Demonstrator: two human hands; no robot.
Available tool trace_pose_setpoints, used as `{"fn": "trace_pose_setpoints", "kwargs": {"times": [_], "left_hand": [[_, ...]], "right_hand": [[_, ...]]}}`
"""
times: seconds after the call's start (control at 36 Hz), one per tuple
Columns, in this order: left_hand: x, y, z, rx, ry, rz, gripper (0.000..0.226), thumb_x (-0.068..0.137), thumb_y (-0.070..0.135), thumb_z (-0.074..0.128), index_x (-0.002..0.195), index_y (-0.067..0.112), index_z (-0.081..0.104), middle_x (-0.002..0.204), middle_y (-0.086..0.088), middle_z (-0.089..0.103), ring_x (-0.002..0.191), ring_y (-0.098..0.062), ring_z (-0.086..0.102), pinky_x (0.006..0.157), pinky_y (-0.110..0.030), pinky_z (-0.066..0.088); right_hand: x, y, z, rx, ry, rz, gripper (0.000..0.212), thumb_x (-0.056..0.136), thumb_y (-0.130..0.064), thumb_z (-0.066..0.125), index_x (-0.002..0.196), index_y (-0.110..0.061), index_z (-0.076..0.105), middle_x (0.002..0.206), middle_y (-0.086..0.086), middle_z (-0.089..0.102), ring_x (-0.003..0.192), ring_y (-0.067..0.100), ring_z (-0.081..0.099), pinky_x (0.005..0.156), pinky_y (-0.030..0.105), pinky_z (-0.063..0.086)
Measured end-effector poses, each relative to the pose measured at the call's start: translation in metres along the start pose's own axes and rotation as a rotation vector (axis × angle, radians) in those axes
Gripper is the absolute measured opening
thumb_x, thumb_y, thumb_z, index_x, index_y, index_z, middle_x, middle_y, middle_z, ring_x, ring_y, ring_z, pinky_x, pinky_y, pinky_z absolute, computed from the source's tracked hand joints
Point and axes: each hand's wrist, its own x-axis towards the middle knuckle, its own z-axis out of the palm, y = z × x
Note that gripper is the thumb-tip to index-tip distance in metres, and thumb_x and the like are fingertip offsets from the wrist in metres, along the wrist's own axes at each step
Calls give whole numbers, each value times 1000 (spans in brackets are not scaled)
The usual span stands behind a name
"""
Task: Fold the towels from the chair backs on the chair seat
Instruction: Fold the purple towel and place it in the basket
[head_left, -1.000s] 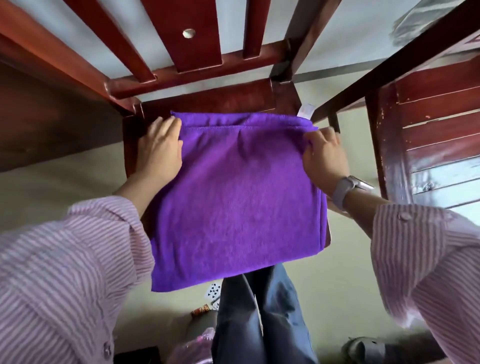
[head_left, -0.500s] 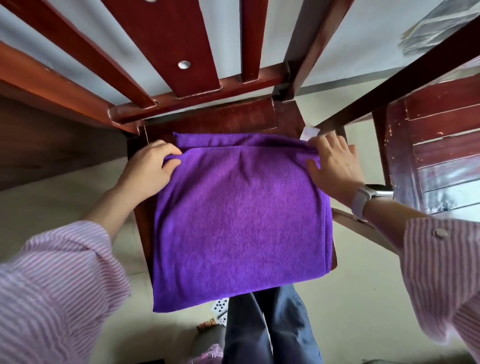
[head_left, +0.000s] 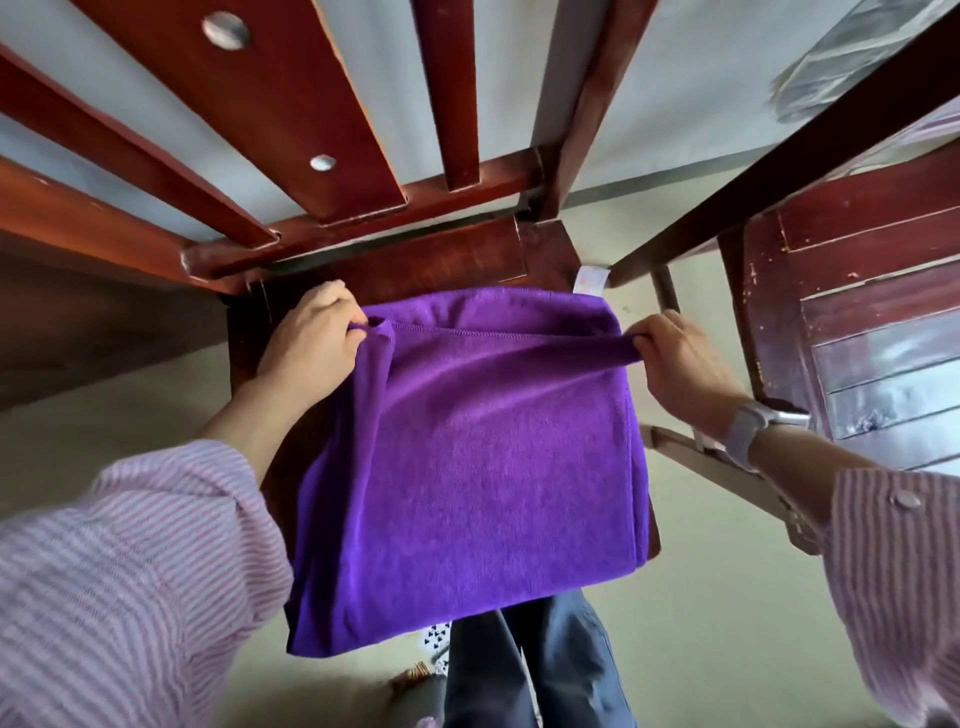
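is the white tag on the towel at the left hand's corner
No, the white tag sticks out of the purple towel at its far corner near the right hand.

Left hand (head_left: 306, 343) and right hand (head_left: 680, 364) both forward, fingers curled in a pinch, striped-sleeved arms outstretched.

No text, brand, number or sign can be read anywhere; the small white tag (head_left: 590, 281) at the far right corner of the purple towel (head_left: 467, 457) shows only a faint pink smudge.
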Motion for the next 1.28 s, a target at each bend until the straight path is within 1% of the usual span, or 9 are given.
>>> {"fn": "trace_pose_setpoints", "kwargs": {"times": [0.17, 0.28, 0.36, 0.42, 0.67, 0.78, 0.94, 1.14, 1.28], "left_hand": [[-3, -1, -11, 15, 13, 2, 9, 81, 8, 63, 87, 3, 69, 104, -12, 55, 92, -33, 58, 82, -38, 45], [-9, -6, -20, -19, 73, 4, 9, 78, 3, 67, 86, 1, 70, 101, -13, 60, 89, -31, 60, 81, -33, 43], [-14, -10, -24, -54, 111, -67, 12, 77, 2, 68, 88, -1, 70, 98, -16, 63, 88, -31, 61, 81, -28, 41], [-19, -10, -26, -105, 153, -118, 13, 77, 3, 68, 89, 0, 71, 95, -14, 65, 83, -27, 60, 77, -23, 38], [-41, -10, -36, -477, 264, -314, 15, 79, 6, 66, 93, 10, 71, 85, 5, 67, 70, 17, 56, 75, -4, 41], [-60, -3, -46, -614, 292, -390, 15, 80, 7, 66, 90, 19, 67, 67, 35, 62, 68, 15, 57, 74, -4, 43], [-98, 11, -70, -699, 316, -388, 17, 76, 6, 70, 80, 22, 67, 66, 33, 63, 66, 14, 57, 69, -1, 41], [-137, 22, -104, -777, 347, -376, 23, 76, 6, 70, 76, 29, 66, 67, 33, 64, 66, 14, 57, 69, 0, 40], [-168, 30, -142, -856, 393, -358, 19, 82, 3, 64, 92, 20, 67, 71, 31, 66, 71, 13, 58, 78, -8, 44]], "right_hand": [[14, 2, -4, 176, -43, 121, 19, 81, -12, 48, 89, -3, 62, 112, 15, 58, 102, 30, 54, 84, 27, 37], [32, -16, -10, 347, -178, 94, 22, 64, -26, 42, 74, -13, 57, 133, 7, 48, 116, 23, 48, 96, 35, 40], [39, -21, -12, 297, -245, 71, 26, 63, -27, 40, 70, -8, 56, 101, 11, 57, 93, 26, 52, 77, 29, 38], [40, -18, -12, 252, -267, 44, 16, 62, -29, 40, 59, -19, 51, 89, 8, 53, 83, 23, 49, 71, 28, 35], [17, -8, -29, 227, -12, -29, 29, 66, -22, 44, 79, -3, 62, 84, 6, 49, 77, 20, 46, 71, 23, 32], [-9, -12, -42, 203, 61, -83, 24, 73, -14, 47, 83, 2, 62, 78, 8, 55, 70, 21, 49, 64, 16, 31], [-46, -9, -70, 38, 19, -159, 11, 85, -3, 54, 93, -1, 61, 92, 15, 62, 83, 33, 60, 75, 41, 48], [-80, -36, -105, 30, 116, -181, 14, 87, -1, 53, 96, 2, 63, 97, 18, 62, 86, 35, 61, 78, 40, 48], [-110, -66, -133, 164, 265, -155, 12, 81, 6, 57, 89, 2, 64, 89, 18, 63, 82, 34, 61, 79, 46, 51]]}}
